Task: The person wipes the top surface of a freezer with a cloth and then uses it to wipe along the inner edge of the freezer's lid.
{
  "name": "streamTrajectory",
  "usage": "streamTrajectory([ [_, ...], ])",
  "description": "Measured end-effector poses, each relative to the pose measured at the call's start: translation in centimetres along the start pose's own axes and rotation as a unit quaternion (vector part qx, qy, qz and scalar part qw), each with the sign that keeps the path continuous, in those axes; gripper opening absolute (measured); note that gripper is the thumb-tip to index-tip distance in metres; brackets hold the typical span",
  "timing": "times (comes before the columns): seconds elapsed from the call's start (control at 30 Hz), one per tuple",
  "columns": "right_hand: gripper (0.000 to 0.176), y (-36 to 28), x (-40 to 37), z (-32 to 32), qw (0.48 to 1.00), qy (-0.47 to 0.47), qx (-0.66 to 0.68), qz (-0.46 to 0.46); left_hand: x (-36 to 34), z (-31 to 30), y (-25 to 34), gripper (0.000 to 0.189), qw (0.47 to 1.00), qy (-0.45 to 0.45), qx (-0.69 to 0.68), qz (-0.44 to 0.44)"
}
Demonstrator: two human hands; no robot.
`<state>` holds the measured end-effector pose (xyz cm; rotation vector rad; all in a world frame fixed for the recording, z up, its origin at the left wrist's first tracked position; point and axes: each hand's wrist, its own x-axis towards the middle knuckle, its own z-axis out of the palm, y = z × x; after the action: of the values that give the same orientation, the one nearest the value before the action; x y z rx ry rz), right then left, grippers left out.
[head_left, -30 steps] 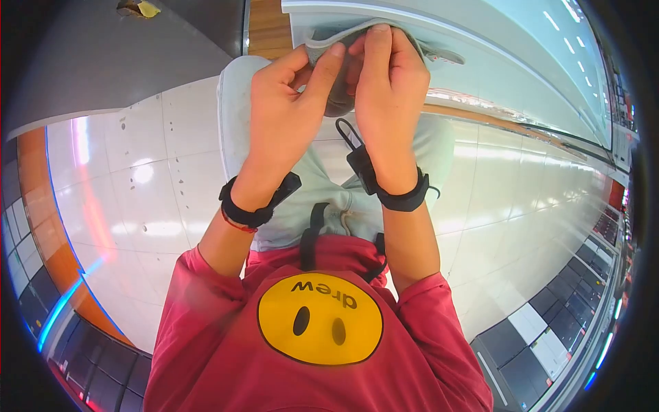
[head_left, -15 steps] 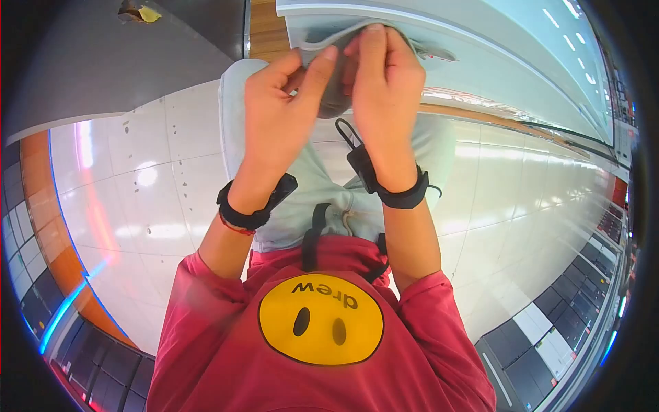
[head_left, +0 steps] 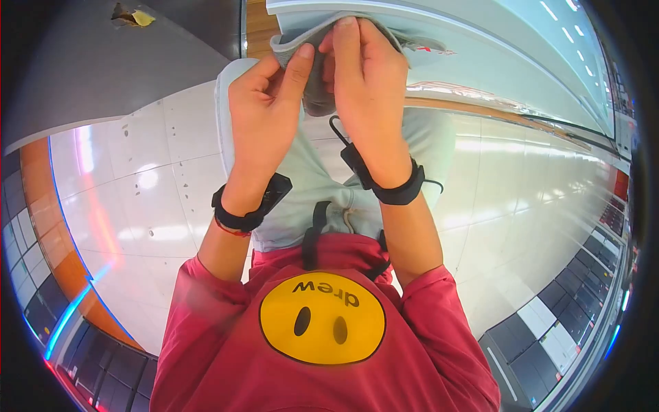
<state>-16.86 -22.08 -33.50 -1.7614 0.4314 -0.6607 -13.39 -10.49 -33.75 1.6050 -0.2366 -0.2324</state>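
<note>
A piece of grey cloth (head_left: 320,104) with a pale, thick edge is stretched between my two hands, above my knees. Its exact kind does not show. My left hand (head_left: 264,113) pinches the near-left part of the edge, thumb on top. Further right, my right hand (head_left: 374,86) grips the upper edge, its thumb and fingers closed on the fabric. A darker fold hangs down between the hands. Past the right hand, a grey end with red marks trails over the white surface. The fingers behind the cloth are partly hidden.
A white cabinet-like surface (head_left: 487,65) with a raised edge lies ahead and right. At the upper left stands a dark grey panel (head_left: 158,75) with a yellow leaf-like scrap (head_left: 142,18). Pale floor tiles (head_left: 147,199) surround me; dark and white boxes (head_left: 549,323) line the sides.
Both hands have shifted slightly left and up with the cloth. More of its pale edge shows at the left, and the red-marked end has come into clearer view.
</note>
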Motion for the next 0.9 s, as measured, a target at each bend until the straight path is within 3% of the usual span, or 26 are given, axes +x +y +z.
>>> streamTrajectory([
  [0.1,0.035,0.6,0.0,-0.7,1.000,0.024,-0.006,-0.009,0.5,-0.1,-1.5,0.040,0.999,-0.031,-0.009,0.015],
  [0.17,0.035,0.3,0.0,-1.5,0.999,0.042,-0.010,0.009,0.2,0.4,-1.1,0.025,0.998,-0.069,-0.003,0.007],
  [0.3,0.037,0.3,0.2,-2.6,0.999,0.041,-0.014,0.026,0.1,1.5,-0.7,0.027,0.994,-0.096,-0.048,-0.007],
  [0.6,0.034,0.4,-0.1,0.3,1.000,-0.016,-0.020,-0.017,0.1,-1.1,-1.1,0.035,1.000,-0.001,0.008,-0.004],
  [0.9,0.037,-0.1,0.1,-1.6,0.999,0.020,-0.025,0.008,0.2,1.1,0.5,0.033,0.999,-0.033,-0.022,0.008],
])
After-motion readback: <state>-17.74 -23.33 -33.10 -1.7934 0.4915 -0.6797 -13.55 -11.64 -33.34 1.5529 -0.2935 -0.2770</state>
